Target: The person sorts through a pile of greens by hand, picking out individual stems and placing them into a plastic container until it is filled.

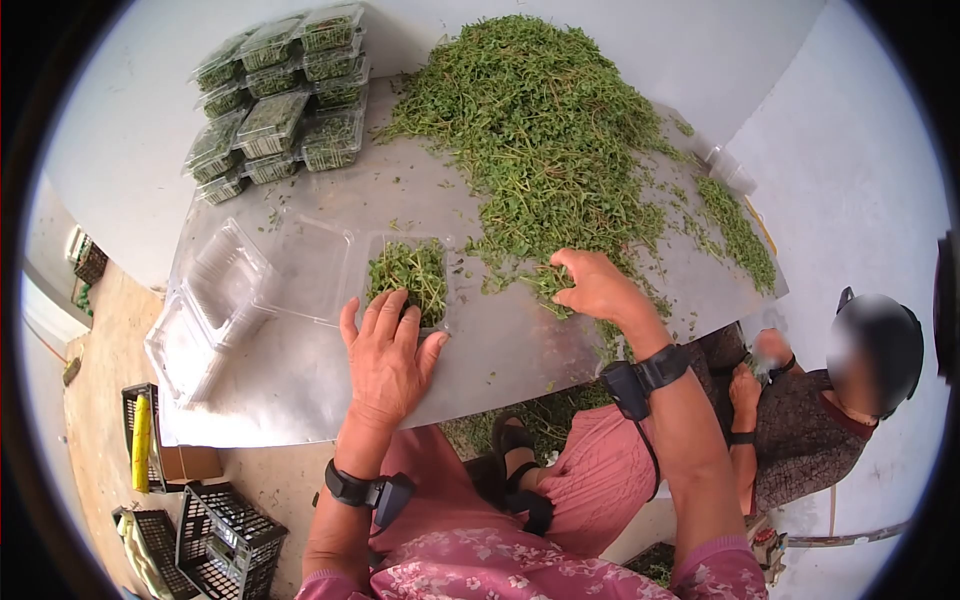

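My left hand [388,358] rests with its fingers apart on the leafy greens [408,275] in an open clear plastic clamshell box [447,312]. The box's lid [305,268] lies folded back to the left. At the front edge of a large heap of leafy greens [540,130], my right hand [604,288] curls its thumb and fingers around a small bunch [546,284]. Part of that bunch is hidden by the hand.
Stacked empty clamshells [215,300] lie at the left of the metal table [400,190]. Filled boxes [275,125] are piled at the back left. Another person [810,440] sits at the right. Black crates [225,540] stand on the floor.
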A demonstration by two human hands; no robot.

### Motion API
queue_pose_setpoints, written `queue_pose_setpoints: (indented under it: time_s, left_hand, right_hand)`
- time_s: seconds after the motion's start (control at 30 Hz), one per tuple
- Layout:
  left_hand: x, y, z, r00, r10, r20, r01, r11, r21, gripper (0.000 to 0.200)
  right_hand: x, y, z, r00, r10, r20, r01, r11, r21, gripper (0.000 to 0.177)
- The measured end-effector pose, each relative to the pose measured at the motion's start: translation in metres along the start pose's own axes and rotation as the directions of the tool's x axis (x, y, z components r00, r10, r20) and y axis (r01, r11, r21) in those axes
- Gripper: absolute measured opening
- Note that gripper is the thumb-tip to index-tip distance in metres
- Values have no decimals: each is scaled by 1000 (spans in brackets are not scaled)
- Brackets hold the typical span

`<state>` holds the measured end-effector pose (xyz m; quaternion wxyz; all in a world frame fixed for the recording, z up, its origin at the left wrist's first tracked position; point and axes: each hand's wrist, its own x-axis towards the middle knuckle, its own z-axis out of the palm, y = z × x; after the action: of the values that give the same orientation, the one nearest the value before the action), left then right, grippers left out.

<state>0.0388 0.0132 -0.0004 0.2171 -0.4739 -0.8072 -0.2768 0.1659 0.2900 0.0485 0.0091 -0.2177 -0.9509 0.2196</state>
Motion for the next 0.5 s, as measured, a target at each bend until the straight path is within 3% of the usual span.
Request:
queue_pose_setpoints:
  time_s: [0.3,0.4,0.5]
  left_hand:
    - [-1,-1,0,1000,1,0,-1,1000,-12,35]
    - [-1,-1,0,1000,-3,-2,3,1000,-25,35]
    - [-1,-2,0,1000,2,-15,-2,999,-32,35]
  right_hand:
    - [1,-3,3,979,-189,-73,172,966,-191,29]
    - [-7,-19,-25,994,4,-109,4,998,67,29]
    - [-7,-18,-34,988,61,-143,-4,931,366,31]
